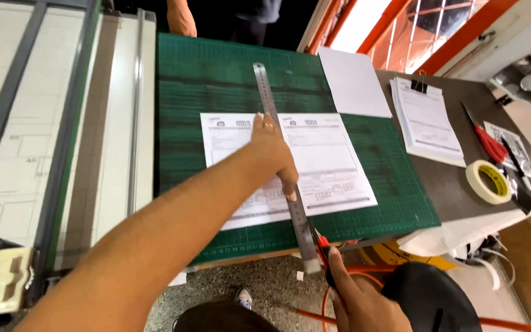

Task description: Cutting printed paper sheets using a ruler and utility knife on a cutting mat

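Long steel ruler (281, 160): lies flat across a white printed paper sheet (327, 166) on the dark green gridded cutting mat (216, 86). Its long axis runs from the far middle of the mat to the near edge, leaning slightly rightward as it comes near; the near end overhangs the mat edge.

Left hand (271, 147): pressed down on the ruler's middle, fingers (290, 181) spread flat along the steel, pinning it to the sheet.

Right hand (357, 298): closed on a red-handled utility knife (321, 243) at the ruler's near end, blade tip just beside the right edge of the steel. This hand is the nearer to the ruler's near end; the ruler stretches away from it toward the far side.

Worktop (456, 184), dark brown: carries, right of the mat, a blank white sheet (354, 80), a clipped paper stack (426, 120), red-handled scissors (490, 142), a roll of cream masking tape (488, 181).

Another person's hand (182, 18): at the far edge, well apart.
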